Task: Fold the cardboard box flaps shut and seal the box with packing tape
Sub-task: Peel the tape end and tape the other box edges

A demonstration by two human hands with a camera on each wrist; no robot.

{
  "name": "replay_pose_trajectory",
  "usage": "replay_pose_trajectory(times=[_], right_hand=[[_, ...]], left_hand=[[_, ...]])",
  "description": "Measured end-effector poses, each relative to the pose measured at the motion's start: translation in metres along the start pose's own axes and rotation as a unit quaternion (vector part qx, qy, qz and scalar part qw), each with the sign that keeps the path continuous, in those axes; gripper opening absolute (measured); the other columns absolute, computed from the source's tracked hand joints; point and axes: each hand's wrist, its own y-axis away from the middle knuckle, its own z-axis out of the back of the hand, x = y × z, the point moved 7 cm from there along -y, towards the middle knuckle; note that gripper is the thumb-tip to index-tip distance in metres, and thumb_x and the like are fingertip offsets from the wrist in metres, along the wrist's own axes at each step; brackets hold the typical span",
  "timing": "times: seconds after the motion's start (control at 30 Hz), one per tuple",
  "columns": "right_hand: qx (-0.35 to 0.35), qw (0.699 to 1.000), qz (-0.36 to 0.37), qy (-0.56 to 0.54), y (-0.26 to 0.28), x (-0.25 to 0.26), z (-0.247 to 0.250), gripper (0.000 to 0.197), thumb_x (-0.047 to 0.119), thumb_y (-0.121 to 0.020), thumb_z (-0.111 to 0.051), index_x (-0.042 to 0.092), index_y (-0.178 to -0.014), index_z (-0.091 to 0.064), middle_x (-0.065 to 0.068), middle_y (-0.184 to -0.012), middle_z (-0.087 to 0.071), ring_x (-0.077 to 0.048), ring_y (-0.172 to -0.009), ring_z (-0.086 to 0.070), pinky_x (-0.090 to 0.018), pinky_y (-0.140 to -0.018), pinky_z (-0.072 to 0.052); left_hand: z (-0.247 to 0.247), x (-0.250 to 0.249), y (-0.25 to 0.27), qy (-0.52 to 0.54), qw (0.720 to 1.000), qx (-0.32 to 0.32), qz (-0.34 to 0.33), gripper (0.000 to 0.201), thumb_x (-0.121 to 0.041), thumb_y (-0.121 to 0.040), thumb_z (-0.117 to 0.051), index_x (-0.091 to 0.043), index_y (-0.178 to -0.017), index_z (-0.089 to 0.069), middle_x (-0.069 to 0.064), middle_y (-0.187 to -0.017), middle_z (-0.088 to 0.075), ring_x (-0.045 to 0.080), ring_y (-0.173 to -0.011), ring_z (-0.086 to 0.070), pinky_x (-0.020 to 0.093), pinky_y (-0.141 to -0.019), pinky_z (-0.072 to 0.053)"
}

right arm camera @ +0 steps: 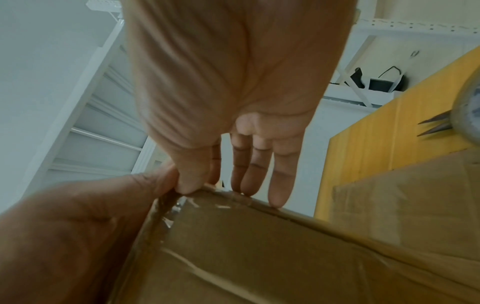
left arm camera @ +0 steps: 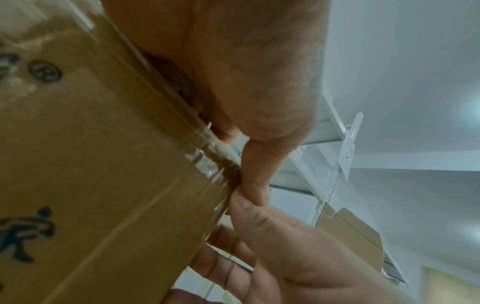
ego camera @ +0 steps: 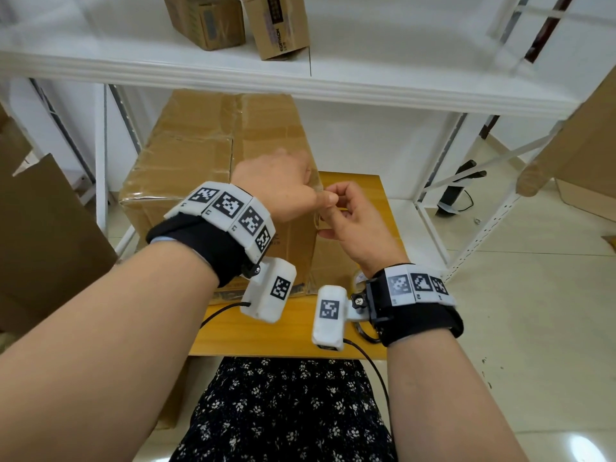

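Note:
A large brown cardboard box (ego camera: 186, 155) stands on the yellow wooden table (ego camera: 266, 331), flaps shut and clear tape along its top seams. My left hand (ego camera: 313, 195) sits on the box's near right top corner, fingers curled over the edge. Its thumb meets my right hand (ego camera: 333, 200) there. Between them is a bunched strip of packing tape (left arm camera: 228, 174) coming off the corner. In the right wrist view my right hand (right arm camera: 197, 185) pinches the tape with thumb and forefinger, the other fingers (right arm camera: 278, 185) straight against the box edge (right arm camera: 259, 257). A tape roll (right arm camera: 467, 107) lies beside the box.
A white metal shelf (ego camera: 300, 78) hangs low over the box, with two small cartons (ego camera: 206, 21) on it. Flat cardboard leans at the left (ego camera: 43, 235) and at the right (ego camera: 583, 151). Shelf posts (ego camera: 433, 228) stand right of the table, above tiled floor.

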Motion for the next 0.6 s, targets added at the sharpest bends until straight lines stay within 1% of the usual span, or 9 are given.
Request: replay_pose_trajectory(times=[0.07, 0.13, 0.2, 0.27, 0.37, 0.43, 0.47, 0.53, 0.6], right_hand=[[0.001, 1.000, 0.002, 0.002, -0.001, -0.001, -0.001, 0.018, 0.034, -0.101, -0.057, 0.022, -0.113, -0.054, 0.005, -0.110, -0.063, -0.010, -0.096, -0.063, -0.039, -0.084, -0.062], [0.009, 1.000, 0.007, 0.003, -0.001, -0.002, -0.002, 0.014, 0.034, -0.101, -0.057, 0.025, -0.110, -0.054, 0.004, -0.109, -0.063, -0.010, -0.094, -0.063, -0.039, -0.084, -0.061], [0.015, 1.000, 0.010, 0.003, -0.002, -0.003, -0.002, 0.007, 0.032, -0.101, -0.058, 0.028, -0.106, -0.054, 0.004, -0.108, -0.064, -0.010, -0.094, -0.063, -0.039, -0.083, -0.061], [0.016, 1.000, 0.009, 0.003, -0.003, -0.005, -0.002, 0.006, 0.028, -0.101, -0.058, 0.028, -0.105, -0.054, 0.004, -0.108, -0.064, -0.010, -0.094, -0.063, -0.038, -0.083, -0.061], [0.025, 0.999, 0.005, 0.024, -0.002, -0.010, -0.003, 0.019, 0.021, -0.098, -0.063, 0.034, -0.106, -0.052, 0.007, -0.110, -0.064, -0.012, -0.099, -0.064, -0.040, -0.088, -0.059], [0.021, 0.997, -0.008, 0.070, 0.002, -0.019, -0.005, 0.026, 0.020, -0.095, -0.066, 0.036, -0.109, -0.050, 0.009, -0.111, -0.063, -0.013, -0.104, -0.063, -0.039, -0.090, -0.056], [0.019, 0.996, -0.020, 0.081, 0.005, -0.024, -0.007, 0.027, 0.019, -0.096, -0.065, 0.033, -0.111, -0.049, 0.008, -0.110, -0.063, -0.015, -0.103, -0.064, -0.038, -0.088, -0.057], [0.011, 0.995, -0.050, 0.085, 0.012, -0.036, -0.012, 0.022, 0.018, -0.097, -0.064, 0.027, -0.110, -0.048, 0.005, -0.105, -0.063, -0.018, -0.093, -0.068, -0.042, -0.083, -0.061], [-0.003, 0.993, -0.075, 0.092, 0.016, -0.047, -0.013, 0.018, 0.023, -0.096, -0.066, 0.027, -0.105, -0.051, 0.005, -0.099, -0.064, -0.019, -0.086, -0.070, -0.046, -0.080, -0.061]], left_hand=[[0.000, 0.000, 0.000, -0.002, 1.000, 0.002, -0.010, 0.047, -0.076, -0.077, -0.044, -0.030, -0.075, -0.037, -0.004, -0.090, -0.051, 0.019, -0.075, -0.054, 0.034, -0.066, -0.045], [0.000, 0.000, 0.001, -0.005, 1.000, 0.008, -0.019, 0.044, -0.074, -0.080, -0.043, -0.030, -0.077, -0.038, -0.003, -0.091, -0.051, 0.019, -0.076, -0.053, 0.033, -0.065, -0.043], [0.001, -0.001, 0.001, -0.009, 1.000, 0.012, -0.016, 0.041, -0.072, -0.083, -0.042, -0.031, -0.084, -0.040, -0.002, -0.096, -0.051, 0.020, -0.080, -0.054, 0.035, -0.069, -0.045], [0.000, -0.002, 0.003, -0.018, 1.000, 0.012, -0.009, 0.041, -0.070, -0.085, -0.042, -0.029, -0.092, -0.042, 0.000, -0.100, -0.050, 0.023, -0.085, -0.055, 0.038, -0.074, -0.047], [0.001, -0.005, 0.005, -0.028, 1.000, 0.007, -0.007, 0.040, -0.067, -0.086, -0.043, -0.029, -0.096, -0.041, 0.001, -0.104, -0.051, 0.024, -0.089, -0.056, 0.038, -0.075, -0.046], [0.002, -0.006, 0.006, -0.026, 1.000, 0.015, -0.007, 0.043, -0.070, -0.084, -0.045, -0.029, -0.095, -0.041, 0.001, -0.101, -0.050, 0.023, -0.087, -0.055, 0.037, -0.074, -0.046], [0.002, -0.006, 0.007, -0.027, 0.999, 0.020, -0.007, 0.047, -0.073, -0.080, -0.048, -0.029, -0.094, -0.041, 0.000, -0.099, -0.049, 0.023, -0.085, -0.055, 0.037, -0.073, -0.047], [0.001, -0.007, 0.007, -0.048, 0.999, 0.019, -0.009, 0.057, -0.078, -0.072, -0.053, -0.027, -0.095, -0.041, 0.000, -0.096, -0.049, 0.021, -0.083, -0.054, 0.036, -0.070, -0.048], [-0.001, -0.007, 0.006, -0.066, 0.998, 0.006, -0.009, 0.061, -0.078, -0.069, -0.057, -0.026, -0.097, -0.041, 0.001, -0.098, -0.051, 0.022, -0.084, -0.055, 0.035, -0.068, -0.047]])
